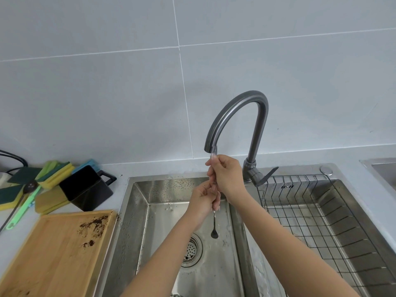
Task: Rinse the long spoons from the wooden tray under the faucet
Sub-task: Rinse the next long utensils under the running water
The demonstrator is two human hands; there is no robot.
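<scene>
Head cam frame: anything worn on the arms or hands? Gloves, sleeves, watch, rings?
Nothing visible. The left hand and right hand are bare, with no gloves. Both forearms are uncovered down to the frame's bottom edge, so no sleeve shows. No watch, bracelet or ring can be made out. The nails look short; any polish is too blurred to tell.

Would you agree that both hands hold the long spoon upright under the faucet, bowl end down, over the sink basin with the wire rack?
Not quite: the head view shows both hands, left hand and right hand, holding the long spoon under the faucet, bowl end down, over the left basin with the drain; the wire rack sits in the right basin.
</scene>
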